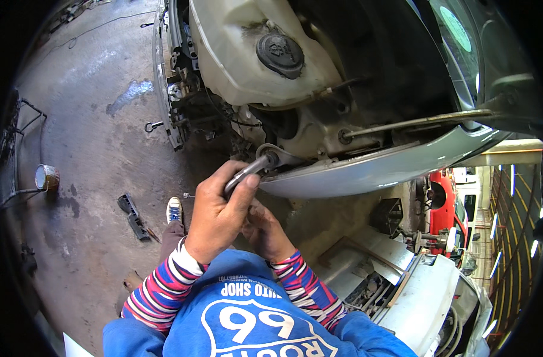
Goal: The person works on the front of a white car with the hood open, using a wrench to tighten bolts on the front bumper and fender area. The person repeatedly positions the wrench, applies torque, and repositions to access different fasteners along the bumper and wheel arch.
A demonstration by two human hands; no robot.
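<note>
Metal tool (248, 172) gripped by left hand (219, 213), right hand (267, 233), grip unclear, capped whitish reservoir (240, 66)

silver metal tool (249, 172) — shaft slanting up rightward to dark round end — gripped in left hand (219, 215)

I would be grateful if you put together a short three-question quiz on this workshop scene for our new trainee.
1. Multiple choice: what is the left hand gripping?
(a) a shoe
(b) a silver metal tool
(c) a rag

2. True or false: the round cap on the pale plastic tank is red.

3. Short answer: toward which side of the picture is the bucket, left or right?

Key:
1. b
2. False; the cap is black.
3. Left.
</note>
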